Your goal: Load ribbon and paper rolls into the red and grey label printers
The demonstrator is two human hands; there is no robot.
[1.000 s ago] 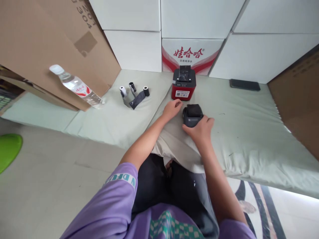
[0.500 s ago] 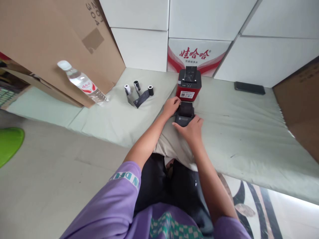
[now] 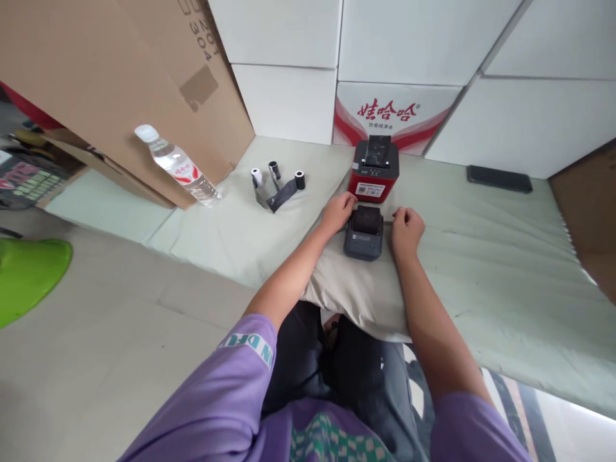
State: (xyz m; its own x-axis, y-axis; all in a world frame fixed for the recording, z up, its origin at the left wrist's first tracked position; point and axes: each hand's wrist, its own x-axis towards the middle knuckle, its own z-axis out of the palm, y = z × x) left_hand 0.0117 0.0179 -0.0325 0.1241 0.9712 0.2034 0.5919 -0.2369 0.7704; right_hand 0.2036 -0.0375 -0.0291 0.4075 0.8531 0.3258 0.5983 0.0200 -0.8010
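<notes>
Hands flank grey printer on the mat

Hands rest on either side of a small grey printer (image 3: pixel 364 232), which sits on a pale green mat (image 3: pixel 481 256) over a beige cushion (image 3: pixel 356 295). The left hand (image 3: pixel 339 210) touches its left rear corner, grip loosely curled and holding nothing. The right hand (image 3: pixel 407 228) lies just beside its right edge, grip also curled and empty. Just behind the grey printer stands a red printer (image 3: pixel 374 170). Farther left lie three small paper rolls (image 3: pixel 275 181) and a water bottle (image 3: pixel 176 165) leaning on a cardboard box (image 3: pixel 120 83). A black phone (image 3: pixel 499 178) lies far right.
</notes>
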